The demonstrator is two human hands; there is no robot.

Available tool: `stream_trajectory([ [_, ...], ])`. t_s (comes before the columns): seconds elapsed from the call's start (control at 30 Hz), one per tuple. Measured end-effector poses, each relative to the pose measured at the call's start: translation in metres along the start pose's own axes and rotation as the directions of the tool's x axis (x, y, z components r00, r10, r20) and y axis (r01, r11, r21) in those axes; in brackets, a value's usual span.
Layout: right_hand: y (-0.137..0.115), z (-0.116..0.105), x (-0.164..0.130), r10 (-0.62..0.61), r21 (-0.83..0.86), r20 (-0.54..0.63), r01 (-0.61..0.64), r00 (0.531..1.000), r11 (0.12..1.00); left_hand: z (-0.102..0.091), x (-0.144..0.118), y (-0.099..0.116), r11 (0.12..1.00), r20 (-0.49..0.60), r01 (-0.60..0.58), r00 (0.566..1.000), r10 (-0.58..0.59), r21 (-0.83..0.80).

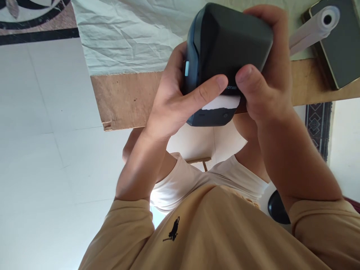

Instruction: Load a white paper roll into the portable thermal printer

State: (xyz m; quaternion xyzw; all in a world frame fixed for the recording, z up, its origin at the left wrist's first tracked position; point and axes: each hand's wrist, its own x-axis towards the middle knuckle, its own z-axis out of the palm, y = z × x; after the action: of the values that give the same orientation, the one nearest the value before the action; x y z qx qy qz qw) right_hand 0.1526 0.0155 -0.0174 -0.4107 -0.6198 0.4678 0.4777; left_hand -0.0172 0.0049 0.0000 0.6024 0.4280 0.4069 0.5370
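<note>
A dark, boxy label printer [230, 45] is held up over the table's near edge. White paper [222, 102] with a torn edge sticks out of the slot on its near side, above a small power button. My left hand [180, 93] grips its left side, thumb lying across the front. On the right side my right hand [270, 71] is wrapped round it, thumb pressed on the top near the front and fingers over the far corner. Most fingers of my left hand are hidden behind the printer. A light blue tab shows on the printer's left side.
A pale, wrinkled cloth [126, 33] covers part of the wooden table [126, 99]. At the right, a white roll [315, 30] leans by a dark flat box [340, 45] with a gold-coloured edge. Below are my legs and the tiled floor [56, 157].
</note>
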Motion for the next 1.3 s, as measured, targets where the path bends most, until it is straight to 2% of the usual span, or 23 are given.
stream_trajectory([
  [0.1,0.002,0.0,0.002,-0.055,0.007,-0.011,0.055,0.998,0.998,0.001,0.002,0.002,0.979,-0.01,0.088,0.996,-0.091,-0.183],
  [0.2,0.004,0.001,0.002,-0.062,-0.002,-0.012,0.062,0.998,0.998,0.002,0.004,0.002,0.965,0.007,0.115,0.993,-0.117,-0.237],
  [0.4,0.001,0.0,0.004,-0.102,-0.089,-0.002,0.102,0.995,0.991,0.001,0.004,0.002,0.952,0.021,0.143,0.99,-0.142,-0.269],
  [0.63,-0.002,-0.003,0.003,-0.081,-0.174,0.028,0.085,0.996,0.981,0.002,0.005,0.003,0.953,0.029,0.128,0.992,-0.125,-0.275],
  [0.83,-0.001,-0.001,0.002,-0.095,-0.179,0.008,0.095,0.995,0.979,0.001,0.005,0.003,0.955,0.036,0.14,0.99,-0.135,-0.262],
  [1.1,0.004,-0.001,0.0,-0.086,-0.152,-0.024,0.081,0.996,0.985,0.001,0.004,0.002,0.941,-0.006,0.152,0.987,-0.162,-0.301],
  [1.3,0.004,-0.002,-0.001,-0.09,-0.176,-0.03,0.083,0.995,0.981,0.006,0.008,-0.013,0.951,-0.005,0.046,0.999,-0.05,-0.307],
])
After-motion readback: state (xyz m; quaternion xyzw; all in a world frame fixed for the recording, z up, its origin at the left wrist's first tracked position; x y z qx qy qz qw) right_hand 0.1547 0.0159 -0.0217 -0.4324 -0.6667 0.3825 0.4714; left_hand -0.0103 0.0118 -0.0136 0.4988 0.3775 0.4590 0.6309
